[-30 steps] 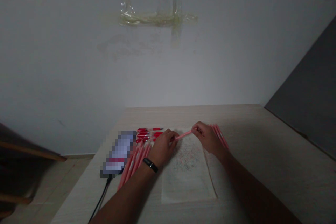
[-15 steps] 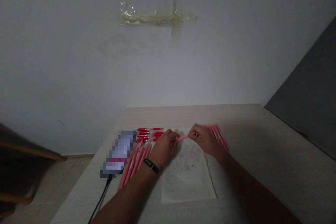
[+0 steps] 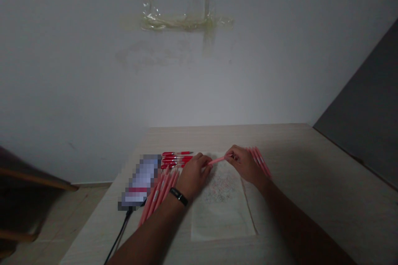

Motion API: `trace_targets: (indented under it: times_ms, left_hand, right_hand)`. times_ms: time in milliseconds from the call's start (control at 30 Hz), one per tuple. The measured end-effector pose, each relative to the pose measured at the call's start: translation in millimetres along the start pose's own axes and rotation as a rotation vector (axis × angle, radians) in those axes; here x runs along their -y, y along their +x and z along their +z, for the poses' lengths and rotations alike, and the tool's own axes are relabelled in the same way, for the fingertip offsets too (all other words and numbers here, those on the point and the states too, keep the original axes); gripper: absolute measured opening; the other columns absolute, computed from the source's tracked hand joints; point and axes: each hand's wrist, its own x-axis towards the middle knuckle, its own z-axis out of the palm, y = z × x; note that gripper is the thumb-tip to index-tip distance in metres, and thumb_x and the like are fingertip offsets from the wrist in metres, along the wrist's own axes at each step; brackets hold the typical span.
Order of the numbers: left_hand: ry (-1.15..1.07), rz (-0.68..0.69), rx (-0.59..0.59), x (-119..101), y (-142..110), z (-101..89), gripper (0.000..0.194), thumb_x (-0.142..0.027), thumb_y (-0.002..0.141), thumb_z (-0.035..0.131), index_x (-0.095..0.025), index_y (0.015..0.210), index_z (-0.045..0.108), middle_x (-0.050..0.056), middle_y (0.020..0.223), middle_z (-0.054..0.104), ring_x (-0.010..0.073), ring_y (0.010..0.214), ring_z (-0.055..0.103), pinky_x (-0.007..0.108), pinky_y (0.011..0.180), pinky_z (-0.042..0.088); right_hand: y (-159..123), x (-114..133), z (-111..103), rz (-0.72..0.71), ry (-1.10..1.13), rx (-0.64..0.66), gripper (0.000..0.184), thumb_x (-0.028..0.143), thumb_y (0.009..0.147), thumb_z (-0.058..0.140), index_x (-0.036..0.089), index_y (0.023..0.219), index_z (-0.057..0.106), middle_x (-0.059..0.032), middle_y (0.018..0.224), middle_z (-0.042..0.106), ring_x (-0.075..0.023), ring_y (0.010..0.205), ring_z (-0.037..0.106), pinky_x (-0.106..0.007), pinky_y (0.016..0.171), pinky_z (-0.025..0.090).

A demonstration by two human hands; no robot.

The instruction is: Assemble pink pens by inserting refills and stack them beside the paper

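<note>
A slim pink pen (image 3: 217, 160) spans the gap between my hands above the far part of a scribbled paper sheet (image 3: 222, 223). My left hand (image 3: 195, 174) is closed on its left end, fingers pinched together. At the other end, my right hand (image 3: 242, 161) pinches it between thumb and fingers; the very tip is hidden there. Just right of that hand lies a row of pink pens (image 3: 259, 159). More pink pens (image 3: 157, 194) are bunched beside my left wrist, which wears a black band. Several red pens (image 3: 177, 159) lie behind them, partly covered by my left hand.
A phone (image 3: 141, 182), its screen blurred out, lies at the table's left with a black cable (image 3: 120, 234) running toward me. The pale wooden table (image 3: 304, 215) meets a grey wall with tape (image 3: 177, 22) on it. Wooden furniture (image 3: 37, 178) stands at far left.
My right hand has shifted slightly right, and more of the pink pen's barrel shows between my hands. The left hand has barely moved.
</note>
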Motion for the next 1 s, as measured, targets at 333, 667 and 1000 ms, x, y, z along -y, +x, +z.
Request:
trace_targets:
  times_ms: [333, 667, 1000]
  left_hand:
    - [0.018, 0.021, 0.003, -1.5, -0.2, 1.6, 0.017, -0.025, 0.093, 0.053, -0.019, 0.100, 0.068, 0.007, 0.094, 0.064, 0.0190, 0.086, 0.060, 0.027, 0.071, 0.043]
    - [-0.008, 0.032, -0.008, 2.5, -0.3, 3.4, 0.016, -0.021, 0.091, 0.056, -0.019, 0.101, 0.068, 0.007, 0.094, 0.063, 0.0183, 0.085, 0.060, 0.027, 0.073, 0.044]
    - [0.038, -0.015, -0.050, 4.3, -0.1, 2.3, 0.015, -0.023, 0.091, 0.055, -0.019, 0.097, 0.069, 0.006, 0.093, 0.064, 0.0187, 0.085, 0.060, 0.028, 0.075, 0.045]
  right_hand:
    - [-0.7, -4.7, 4.6, -0.026, 0.021, 0.038, 0.013, 0.027, 0.092, 0.062, 0.019, 0.083, 0.065, -0.0005, 0.078, 0.063, -0.0148, 0.073, 0.057, -0.026, 0.065, 0.040]
    - [-2.1, -2.4, 4.8, -0.004, 0.025, 0.064, 0.013, 0.028, 0.093, 0.062, 0.019, 0.085, 0.065, -0.0010, 0.080, 0.064, -0.0154, 0.076, 0.058, -0.026, 0.067, 0.041]
    - [0.2, -5.2, 1.2, 0.001, 0.004, 0.016, 0.012, 0.026, 0.092, 0.061, 0.019, 0.083, 0.064, -0.0002, 0.079, 0.062, -0.0148, 0.074, 0.056, -0.026, 0.066, 0.040]
